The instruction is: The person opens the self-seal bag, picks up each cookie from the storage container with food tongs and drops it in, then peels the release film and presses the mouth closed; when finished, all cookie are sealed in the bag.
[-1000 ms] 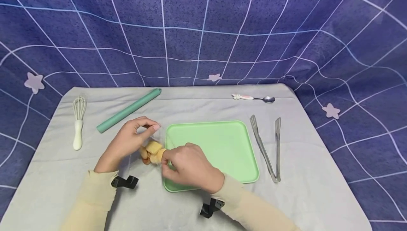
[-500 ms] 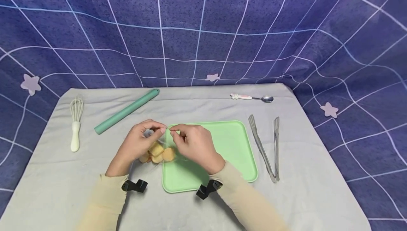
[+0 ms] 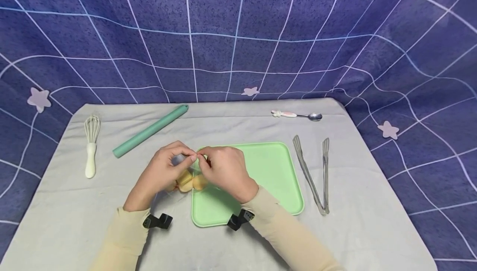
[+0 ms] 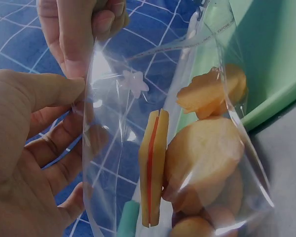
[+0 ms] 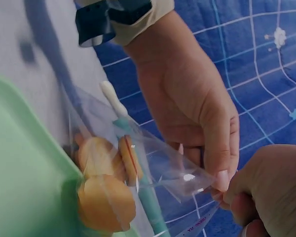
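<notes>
A clear plastic bag (image 4: 121, 182) hangs from both hands, with several golden pastries (image 4: 204, 150) inside. One of these is a thin sandwich biscuit (image 4: 154, 168) with a red layer. My left hand (image 3: 162, 167) pinches the bag's upper edge between thumb and fingers. Right against its fingertips, my right hand (image 3: 227, 169) pinches the same edge; in the right wrist view the fingertips of both hands meet at the bag's corner. Below the hands, the pastries overlap the left side of a light green tray (image 3: 261, 171). The hands partly hide the bag in the head view.
A white whisk (image 3: 91, 146) lies at the far left, beside a green rolling pin (image 3: 150, 131). Metal tongs (image 3: 311, 180) lie spread to the right of the tray. A spoon (image 3: 298, 115) with a white and pink handle lies near the back edge of the table (image 3: 357, 221).
My right hand has risen from beside the pastries to the bag's upper edge and met the left fingertips. My left hand has shifted slightly right, still pinching the bag.
</notes>
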The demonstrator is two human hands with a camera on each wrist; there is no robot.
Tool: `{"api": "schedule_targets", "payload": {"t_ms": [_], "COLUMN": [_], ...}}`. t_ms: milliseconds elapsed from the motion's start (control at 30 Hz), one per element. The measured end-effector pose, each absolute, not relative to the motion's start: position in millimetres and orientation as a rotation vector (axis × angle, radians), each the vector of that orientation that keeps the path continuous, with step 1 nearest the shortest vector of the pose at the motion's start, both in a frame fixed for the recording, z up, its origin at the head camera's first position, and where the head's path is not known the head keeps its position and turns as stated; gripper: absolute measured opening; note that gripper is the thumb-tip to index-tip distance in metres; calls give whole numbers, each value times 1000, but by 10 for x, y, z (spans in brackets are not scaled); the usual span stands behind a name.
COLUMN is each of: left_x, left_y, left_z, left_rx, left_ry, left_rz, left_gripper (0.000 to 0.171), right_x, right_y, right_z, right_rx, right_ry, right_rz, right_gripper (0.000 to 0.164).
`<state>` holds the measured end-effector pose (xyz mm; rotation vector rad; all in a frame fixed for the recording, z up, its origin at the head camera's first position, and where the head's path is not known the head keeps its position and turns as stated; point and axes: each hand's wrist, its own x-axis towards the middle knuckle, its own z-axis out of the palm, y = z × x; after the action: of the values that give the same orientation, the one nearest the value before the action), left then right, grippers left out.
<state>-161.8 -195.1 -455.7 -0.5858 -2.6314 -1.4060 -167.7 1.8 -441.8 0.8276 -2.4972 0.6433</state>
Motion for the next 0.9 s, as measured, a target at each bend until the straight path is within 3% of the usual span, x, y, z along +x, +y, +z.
{"api": "schedule_targets", "payload": {"t_ms": [233,500,700,900], "left_x": [-1598,-1598,-1566,-1560], "left_y": [-1945,-1988,-2068,-2143], "left_z": [-4543,-4543,-4535,-4558], "left_rx": [-596,-639,-558,-503], "left_ry": [-2651,-2622,-2639,-2645], "left_rz": [-1345,-1301,-1314,-1358], "left_gripper": [8,5,6,9], "right_x": [-1723,-1803,-1781,-1472], "right_y": [-3,165,585,1193], "right_z": [-4428,-4461,-4509,-4472], "right_rx": [810,736,685,767], "right_ry": [-2523,-2625,-2682,-2740], "right_rz": [612,903,1057,1072], "right_gripper": [13,8,5,10]}}
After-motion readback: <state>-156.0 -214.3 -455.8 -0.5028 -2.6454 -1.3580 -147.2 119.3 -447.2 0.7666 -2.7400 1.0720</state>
